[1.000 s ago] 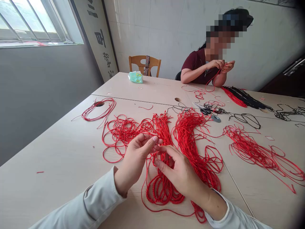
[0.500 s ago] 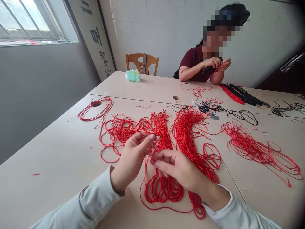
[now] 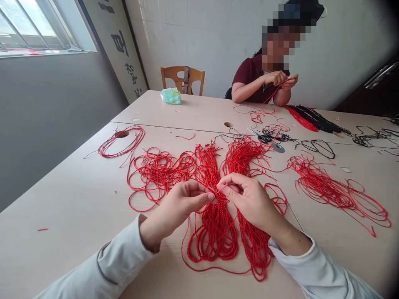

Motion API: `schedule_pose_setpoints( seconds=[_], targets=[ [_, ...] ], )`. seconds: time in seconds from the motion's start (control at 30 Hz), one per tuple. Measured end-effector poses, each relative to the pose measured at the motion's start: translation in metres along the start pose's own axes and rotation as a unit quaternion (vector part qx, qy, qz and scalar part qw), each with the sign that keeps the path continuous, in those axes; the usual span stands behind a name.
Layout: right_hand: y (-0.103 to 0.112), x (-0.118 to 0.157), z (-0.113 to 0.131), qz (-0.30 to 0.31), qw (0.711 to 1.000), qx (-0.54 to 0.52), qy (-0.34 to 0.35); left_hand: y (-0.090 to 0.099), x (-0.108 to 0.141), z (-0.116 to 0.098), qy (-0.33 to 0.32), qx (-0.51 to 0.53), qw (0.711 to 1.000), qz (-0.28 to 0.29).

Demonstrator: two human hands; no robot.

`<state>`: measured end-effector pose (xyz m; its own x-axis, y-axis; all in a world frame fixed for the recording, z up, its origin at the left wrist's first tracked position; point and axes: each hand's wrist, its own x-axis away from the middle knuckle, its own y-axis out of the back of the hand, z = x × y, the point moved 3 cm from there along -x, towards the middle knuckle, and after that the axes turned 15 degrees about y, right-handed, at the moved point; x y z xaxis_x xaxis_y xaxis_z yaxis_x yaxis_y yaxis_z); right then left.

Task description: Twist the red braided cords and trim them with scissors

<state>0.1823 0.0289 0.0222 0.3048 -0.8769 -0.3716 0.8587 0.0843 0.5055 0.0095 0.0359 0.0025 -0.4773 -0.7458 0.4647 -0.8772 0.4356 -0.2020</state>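
Two hands: the left hand (image 3: 182, 203) and the right hand (image 3: 249, 197) are facing each other, fingertips just beside one another over the twisted bundle (image 3: 215, 236).
Thin red cord: the thin red cord (image 3: 217, 192) is passing between the fingertips of both hands, in front of that bundle.
Left pinch: thumb and forefinger are pressing together, seemingly on the cord, while the other fingers are curling behind.
Right pinch: thumb and forefinger are gripping the cord near the left fingertips.
Tension: a steady left hold, with the right hand doing the finer pulling, is probably serving best; jerky tugging would be inviting slack or twists.
Red on red: with the bundle lying beneath the fingertips, raising the cord clear is likely helping the eye and preventing snags.
Loose strand: below the hands, a loose strand (image 3: 199, 270) is looping across the table (image 3: 93, 195); whether it is joining the held cord, I cannot tell.
Hidden parts: the fingers are covering the pinch points, and the cord's ends are blending into the red behind. The right hand is blocking part of the second bundle (image 3: 240, 155), and both sleeves are running out of view.
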Motion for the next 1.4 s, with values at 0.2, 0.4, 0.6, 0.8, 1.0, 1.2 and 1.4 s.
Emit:
schedule_pose_setpoints(
  seconds=[0.2, 0.4, 0.6, 0.8, 1.0, 1.2, 1.4],
  targets=[
    [-0.002, -0.001, 0.000, 0.016, 0.990, -0.130, -0.061, 0.000, 0.000, -0.002, -0.049, -0.061, 0.997, -0.021],
    [-0.003, -0.002, -0.004, 0.087, 0.971, -0.195, -0.107, 0.000, 0.004, -0.003, -0.100, -0.160, 0.977, -0.100],
    [-0.002, 0.002, -0.004, 0.088, 0.984, -0.120, -0.093, 0.001, 0.003, -0.005, -0.100, -0.180, 0.974, -0.090],
    [0.001, 0.000, 0.001, 0.078, 0.984, -0.135, -0.084, 0.000, 0.006, -0.006, -0.133, -0.230, 0.955, -0.132],
    [0.004, -0.001, -0.002, 0.059, 0.970, -0.209, -0.114, -0.001, 0.012, -0.008, -0.223, -0.323, 0.899, -0.194],
    [0.001, -0.002, 0.002, 0.060, 0.944, -0.301, -0.124, -0.001, 0.015, -0.011, -0.290, -0.373, 0.855, -0.215],
    [0.002, -0.003, 0.001, 0.078, 0.948, -0.283, -0.122, -0.001, 0.016, -0.010, -0.345, -0.367, 0.835, -0.223]
  ],
)
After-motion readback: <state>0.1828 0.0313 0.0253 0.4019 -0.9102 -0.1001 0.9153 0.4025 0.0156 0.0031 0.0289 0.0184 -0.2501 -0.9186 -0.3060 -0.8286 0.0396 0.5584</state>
